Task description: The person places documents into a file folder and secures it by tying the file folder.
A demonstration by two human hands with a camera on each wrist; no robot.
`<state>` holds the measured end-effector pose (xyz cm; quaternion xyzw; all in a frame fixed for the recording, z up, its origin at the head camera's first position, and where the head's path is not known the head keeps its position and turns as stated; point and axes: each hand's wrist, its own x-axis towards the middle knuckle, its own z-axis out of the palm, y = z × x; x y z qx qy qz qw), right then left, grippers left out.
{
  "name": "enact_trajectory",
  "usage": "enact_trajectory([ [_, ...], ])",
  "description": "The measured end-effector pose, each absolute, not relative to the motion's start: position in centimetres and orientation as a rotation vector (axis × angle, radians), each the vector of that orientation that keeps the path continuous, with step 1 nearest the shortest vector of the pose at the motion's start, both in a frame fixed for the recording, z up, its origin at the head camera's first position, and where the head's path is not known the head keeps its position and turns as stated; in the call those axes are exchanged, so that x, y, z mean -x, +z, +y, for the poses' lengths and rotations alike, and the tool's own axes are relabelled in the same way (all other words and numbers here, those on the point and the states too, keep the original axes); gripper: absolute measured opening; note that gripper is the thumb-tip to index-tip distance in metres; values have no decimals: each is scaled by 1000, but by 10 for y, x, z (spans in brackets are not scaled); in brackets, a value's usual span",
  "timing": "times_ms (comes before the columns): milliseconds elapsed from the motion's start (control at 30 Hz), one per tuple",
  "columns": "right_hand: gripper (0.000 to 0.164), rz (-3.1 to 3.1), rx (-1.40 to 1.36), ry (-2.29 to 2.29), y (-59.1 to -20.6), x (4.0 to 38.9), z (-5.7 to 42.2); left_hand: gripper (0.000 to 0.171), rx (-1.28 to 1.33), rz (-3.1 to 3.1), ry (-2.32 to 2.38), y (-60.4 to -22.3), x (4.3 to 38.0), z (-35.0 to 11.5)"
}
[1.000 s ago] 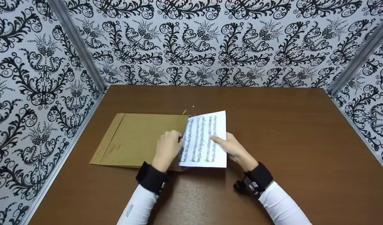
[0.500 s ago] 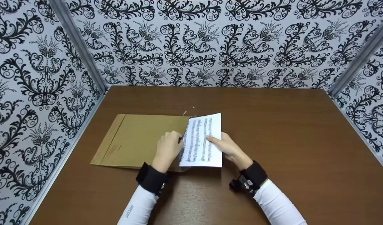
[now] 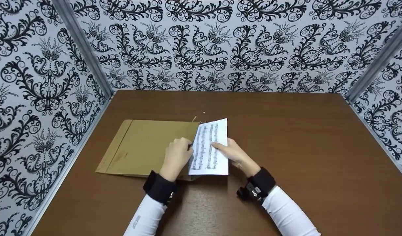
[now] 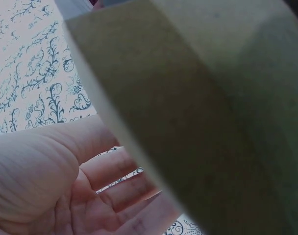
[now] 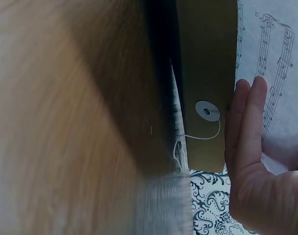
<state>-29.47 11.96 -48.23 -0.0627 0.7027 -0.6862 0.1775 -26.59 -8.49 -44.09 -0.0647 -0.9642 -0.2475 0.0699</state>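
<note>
A brown kraft envelope (image 3: 151, 144) lies on the table with its mouth toward the right. My left hand (image 3: 176, 155) grips the upper edge of that mouth, and in the left wrist view the envelope's edge (image 4: 159, 112) passes between thumb and fingers. My right hand (image 3: 235, 154) pinches white sheet music (image 3: 209, 149) by its right side, thumb on top and fingers underneath. The left part of the sheet music is hidden inside the envelope. In the right wrist view a round button (image 5: 208, 111) with a string (image 5: 200, 138) shows on the envelope's flap, below the paper.
The brown wooden table (image 3: 302, 147) extends to the right and in front of both hands. Patterned walls (image 3: 214, 42) border it at the back and sides. A black wrist camera (image 3: 250, 191) hangs under the right wrist, low over the table.
My right hand has moved left, sliding the sheet music farther into the envelope, so less of the page shows. The left hand and the envelope stay almost where they were.
</note>
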Motion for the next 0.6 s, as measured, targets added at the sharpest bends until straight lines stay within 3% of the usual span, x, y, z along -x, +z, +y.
enact_trajectory([
  [600, 45, 1961, 226, -1955, -486, 300, 108, 12, 217, -2877, -743, -441, 265, -85],
])
